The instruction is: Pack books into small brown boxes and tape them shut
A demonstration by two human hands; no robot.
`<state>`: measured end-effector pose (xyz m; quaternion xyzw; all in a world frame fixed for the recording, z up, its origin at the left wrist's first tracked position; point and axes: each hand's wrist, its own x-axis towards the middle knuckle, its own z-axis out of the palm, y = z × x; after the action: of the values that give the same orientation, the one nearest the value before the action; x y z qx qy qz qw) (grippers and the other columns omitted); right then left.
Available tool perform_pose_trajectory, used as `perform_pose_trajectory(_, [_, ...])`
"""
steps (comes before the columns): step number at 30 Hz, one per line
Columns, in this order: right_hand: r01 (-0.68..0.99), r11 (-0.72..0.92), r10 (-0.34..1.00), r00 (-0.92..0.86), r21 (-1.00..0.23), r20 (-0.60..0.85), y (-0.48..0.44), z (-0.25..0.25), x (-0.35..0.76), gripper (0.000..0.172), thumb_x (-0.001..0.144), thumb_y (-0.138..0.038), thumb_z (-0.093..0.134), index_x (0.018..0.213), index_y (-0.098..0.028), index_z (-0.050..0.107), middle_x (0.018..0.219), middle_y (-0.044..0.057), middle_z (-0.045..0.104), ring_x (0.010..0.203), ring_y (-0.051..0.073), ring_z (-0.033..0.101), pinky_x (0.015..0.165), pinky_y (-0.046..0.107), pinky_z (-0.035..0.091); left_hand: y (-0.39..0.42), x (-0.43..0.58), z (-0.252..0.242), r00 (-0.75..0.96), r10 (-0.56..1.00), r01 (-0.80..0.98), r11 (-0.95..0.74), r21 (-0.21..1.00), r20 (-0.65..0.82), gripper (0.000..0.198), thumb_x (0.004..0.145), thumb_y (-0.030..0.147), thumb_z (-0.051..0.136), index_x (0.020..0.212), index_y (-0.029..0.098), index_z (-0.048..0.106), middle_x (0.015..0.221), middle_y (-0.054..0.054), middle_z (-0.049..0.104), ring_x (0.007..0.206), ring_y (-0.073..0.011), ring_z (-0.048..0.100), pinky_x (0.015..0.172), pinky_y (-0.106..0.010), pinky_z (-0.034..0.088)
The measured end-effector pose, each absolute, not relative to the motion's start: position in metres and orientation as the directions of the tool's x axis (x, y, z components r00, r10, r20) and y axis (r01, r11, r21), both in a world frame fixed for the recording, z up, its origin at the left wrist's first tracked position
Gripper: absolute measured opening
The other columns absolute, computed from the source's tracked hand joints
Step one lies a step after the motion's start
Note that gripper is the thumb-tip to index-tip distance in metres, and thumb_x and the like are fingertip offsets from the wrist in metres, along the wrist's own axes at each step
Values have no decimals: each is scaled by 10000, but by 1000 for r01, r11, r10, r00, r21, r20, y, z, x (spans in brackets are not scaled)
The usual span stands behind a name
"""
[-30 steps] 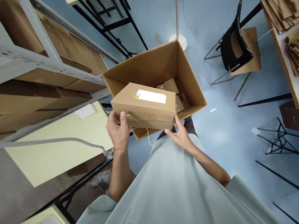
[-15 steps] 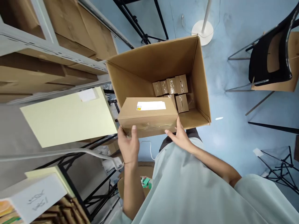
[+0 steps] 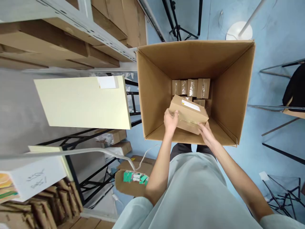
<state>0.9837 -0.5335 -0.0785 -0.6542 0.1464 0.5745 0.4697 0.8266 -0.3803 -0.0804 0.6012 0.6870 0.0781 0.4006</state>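
A closed cardboard box (image 3: 190, 112) with a white label on top is held tilted inside a large open carton (image 3: 154, 95). My left hand (image 3: 170, 121) grips its left end, thumb against the near side. At the lower right corner, my right hand (image 3: 206, 132) is closed on the same box. Several small taped cardboard boxes (image 3: 203, 88) stand along the carton's far wall, partly hidden behind the held one. The underside of the held box is out of sight.
A pale yellow table (image 3: 85, 105) with a white paper (image 3: 107, 82) stands left of the carton. Shelving with cardboard boxes (image 3: 54, 44) is at upper left. A box of green and white packets (image 3: 134, 178) sits below. Right are a black chair (image 3: 295, 89) and a lamp base (image 3: 239, 31).
The labelled box has gone from above the carton's near left edge down into the carton, turning clockwise. Both hands moved with it. My view has shifted left.
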Motion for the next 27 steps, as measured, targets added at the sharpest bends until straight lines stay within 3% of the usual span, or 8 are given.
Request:
perform_pose_trajectory(3, [-844,-464,112,243,-267,-964,-510,-108,965,383,839,-320,782,1195,-333,640,1342,-23,744,1215,169,708,1099,376,576,-345,845,-120,100,861,867,170,468,-498,463,998,434,665,1382,178,634,1398,-197,715,1378,-354,648,1160,-479,515])
perform_pose_trajectory(7, [-911,-405,-33,106,-84,-994,-466,-155,937,200,877,-283,739,1054,-297,648,1100,-26,756,991,157,717,907,284,618,-293,870,-181,273,818,908,-45,417,-506,559,994,370,667,1463,83,566,1491,-271,641,1466,-388,565,1273,-517,387])
perform_pose_trajectory(10, [-938,-345,-106,69,-29,-992,-427,-196,917,148,903,-298,710,1036,-296,645,990,-28,718,898,157,700,847,265,625,-255,879,-229,427,746,874,-195,445,-512,615,985,336,687,1509,55,529,1529,-278,609,1498,-382,527,1316,-505,322])
perform_pose_trajectory(13, [-953,-298,-157,100,-49,-982,-390,-242,897,123,925,-342,670,1038,-300,644,1004,-24,710,937,163,703,860,276,633,-222,878,-275,457,687,874,-229,429,-565,629,983,340,704,1521,61,534,1528,-263,613,1500,-371,528,1322,-475,320])
perform_pose_trajectory(20, [-977,-204,-130,89,-61,-988,-324,-350,862,127,931,-392,601,986,-289,653,1105,-1,766,1143,195,705,962,343,634,-162,869,-362,548,645,834,-372,408,-532,586,983,339,692,1501,94,570,1525,-236,617,1478,-372,521,1315,-505,320])
perform_pose_trajectory(24, [-976,-187,12,107,-108,-994,-292,-397,848,176,952,-398,521,1007,-293,651,1179,16,777,1215,189,705,998,339,626,-124,872,-413,597,645,792,-380,478,-477,595,903,307,787,1445,120,629,1479,-216,636,1469,-390,511,1321,-515,312])
perform_pose_trajectory(27, [-977,-164,92,123,-137,-988,-271,-424,841,191,963,-399,513,1059,-303,648,1250,22,763,1264,179,694,1024,330,617,-91,875,-450,634,643,752,-384,536,-429,618,928,409,774,1458,129,625,1473,-207,621,1488,-404,489,1339,-564,271])
